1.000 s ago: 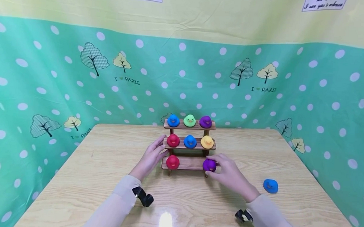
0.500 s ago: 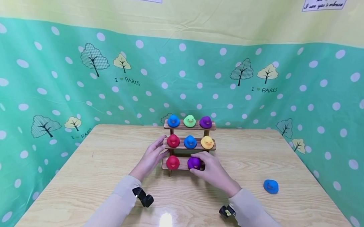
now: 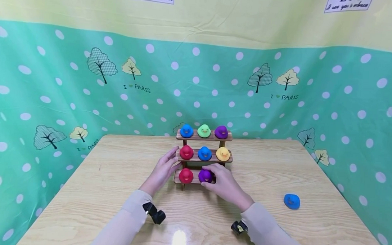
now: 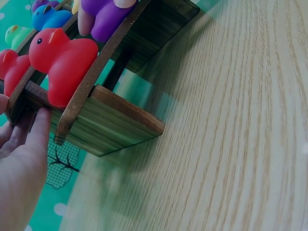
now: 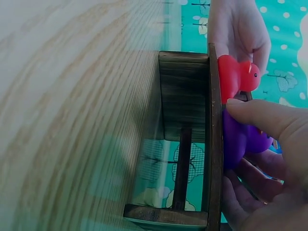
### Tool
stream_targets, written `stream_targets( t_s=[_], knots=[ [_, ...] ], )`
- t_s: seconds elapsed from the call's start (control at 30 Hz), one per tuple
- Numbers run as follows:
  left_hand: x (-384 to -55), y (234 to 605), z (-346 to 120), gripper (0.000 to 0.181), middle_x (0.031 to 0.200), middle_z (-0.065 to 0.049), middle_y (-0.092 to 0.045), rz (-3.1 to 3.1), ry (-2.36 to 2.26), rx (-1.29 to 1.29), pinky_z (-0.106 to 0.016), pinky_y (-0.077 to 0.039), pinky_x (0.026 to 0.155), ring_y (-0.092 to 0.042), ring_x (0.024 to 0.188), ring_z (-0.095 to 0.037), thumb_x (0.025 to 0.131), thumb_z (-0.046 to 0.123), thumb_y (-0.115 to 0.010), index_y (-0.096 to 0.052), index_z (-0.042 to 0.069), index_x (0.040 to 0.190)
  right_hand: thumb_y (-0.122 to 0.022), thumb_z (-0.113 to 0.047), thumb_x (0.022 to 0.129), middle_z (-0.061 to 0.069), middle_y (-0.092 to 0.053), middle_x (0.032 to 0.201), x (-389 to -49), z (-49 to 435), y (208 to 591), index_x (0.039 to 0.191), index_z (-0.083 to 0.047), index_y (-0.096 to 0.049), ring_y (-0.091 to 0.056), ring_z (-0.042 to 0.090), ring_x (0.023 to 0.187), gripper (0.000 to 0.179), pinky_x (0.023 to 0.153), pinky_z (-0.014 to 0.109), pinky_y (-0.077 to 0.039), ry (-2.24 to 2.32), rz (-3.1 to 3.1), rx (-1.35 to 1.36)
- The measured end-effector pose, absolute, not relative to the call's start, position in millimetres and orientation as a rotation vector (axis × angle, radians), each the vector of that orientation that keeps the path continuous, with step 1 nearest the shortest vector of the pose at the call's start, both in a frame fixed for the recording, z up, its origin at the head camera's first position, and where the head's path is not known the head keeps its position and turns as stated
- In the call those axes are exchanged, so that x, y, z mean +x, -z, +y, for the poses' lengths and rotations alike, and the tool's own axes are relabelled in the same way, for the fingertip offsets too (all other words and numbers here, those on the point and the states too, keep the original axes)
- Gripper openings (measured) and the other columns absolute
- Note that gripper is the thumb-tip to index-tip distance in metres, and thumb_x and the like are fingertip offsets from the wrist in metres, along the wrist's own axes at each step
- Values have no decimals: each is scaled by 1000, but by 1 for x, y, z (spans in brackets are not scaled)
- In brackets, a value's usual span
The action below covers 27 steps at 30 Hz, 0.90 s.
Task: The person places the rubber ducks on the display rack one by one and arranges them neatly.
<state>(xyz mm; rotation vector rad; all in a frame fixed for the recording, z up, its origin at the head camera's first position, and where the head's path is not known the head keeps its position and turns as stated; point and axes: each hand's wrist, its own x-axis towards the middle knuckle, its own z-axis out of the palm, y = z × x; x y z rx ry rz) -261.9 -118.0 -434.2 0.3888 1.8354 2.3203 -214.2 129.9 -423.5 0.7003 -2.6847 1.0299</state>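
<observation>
A small three-tier wooden display shelf stands on the table with toy ducks on its steps. My right hand pinches a purple rubber duck between thumb and fingers at the middle of the bottom step. In the right wrist view, the purple duck sits against the step's board, the thumb on its near side. A red duck is just left of it. My left hand rests at the shelf's left side, fingers extended; the left wrist view shows its fingertips against the wood beside the red duck.
Red, blue and yellow ducks line the middle step. Blue, green and purple ducks line the top one. A blue duck lies on the table to the right. A green dotted curtain hangs behind.
My right hand has moved the purple duck left along the bottom step, from its right end to the middle beside the red duck. The left hand has stayed at the shelf's side.
</observation>
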Motion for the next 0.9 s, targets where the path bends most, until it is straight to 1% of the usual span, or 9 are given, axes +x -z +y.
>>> stream_targets(
  t_s=[0.17, 0.3, 0.67, 0.9],
  knots=[
    [-262, 434, -118, 55, 164, -23, -4, 1834, -2322, 378, -46, -33, 116, -8, 151, -33, 107, 5, -37, -18, -3, 158, -86, -22, 81, 3, -64, 118, -215, 128, 424, 126, -8, -68, -60, 21, 110, 50, 93, 38, -56, -1028, -2697, 679],
    [-262, 434, -117, 55, 164, -23, -4, 1822, -2328, 374, -46, -33, 117, -8, 151, -32, 107, 5, -37, -18, -3, 158, -86, -22, 81, 2, -63, 117, -215, 127, 423, 127, -10, -67, -60, 20, 109, 51, 93, 38, -56, -1039, -2706, 658],
    [-261, 434, -118, 54, 164, -23, -4, 1810, -2338, 362, -47, -33, 116, -10, 151, -33, 107, 5, -38, -19, -2, 158, -87, -22, 80, 4, -63, 117, -215, 126, 423, 127, -8, -67, -61, 21, 108, 52, 92, 39, -56, -1026, -2700, 667],
    [-262, 434, -117, 55, 164, -22, -4, 1809, -2339, 368, -47, -33, 117, -10, 151, -33, 107, 6, -39, -20, -2, 158, -87, -20, 80, 3, -62, 117, -211, 131, 417, 129, -8, -65, -60, 19, 107, 55, 91, 36, -56, -1061, -2717, 664]
  ],
)
